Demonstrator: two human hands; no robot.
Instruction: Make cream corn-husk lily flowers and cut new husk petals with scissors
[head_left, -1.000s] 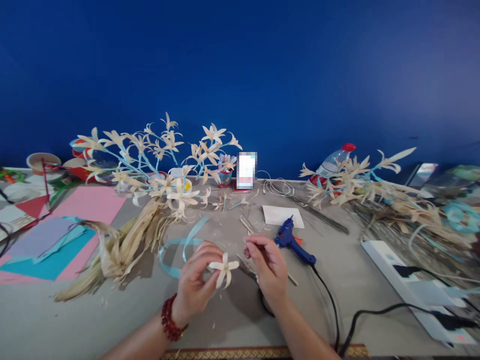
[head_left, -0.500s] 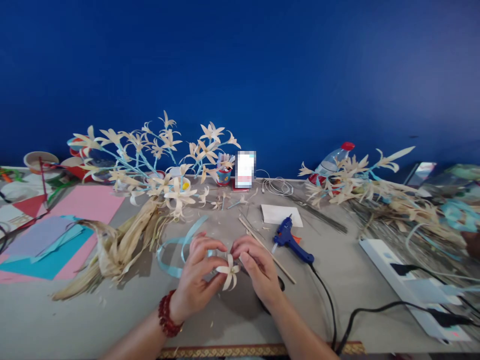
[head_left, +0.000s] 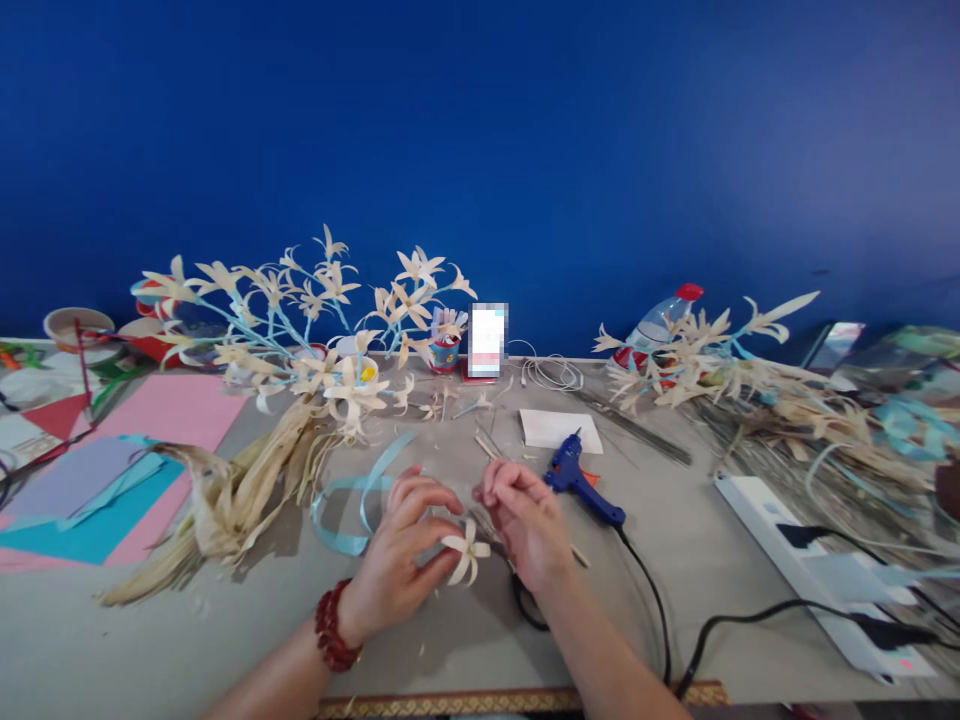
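My left hand (head_left: 401, 560) pinches a small cream husk flower (head_left: 466, 553) just above the grey table (head_left: 150, 640), near its front middle. A red bead bracelet sits on that wrist. My right hand (head_left: 529, 525) is closed, with the fingers curled beside the flower; what they grip is hidden. A thin stick (head_left: 491, 445) lies just behind my right hand, and a light blue ribbon (head_left: 352, 495) loops on the table behind my left hand.
A blue glue gun (head_left: 581, 480) lies right of my hands, its black cord running to the front edge. Dried husks (head_left: 240, 490) and flower sprays (head_left: 300, 300) fill the left, coloured paper (head_left: 112, 460) further left. A white power strip (head_left: 810, 565) lies right.
Both hands stay close around the flower. My right hand has risen slightly from beside the flower, and the flower has shifted a little right and down.
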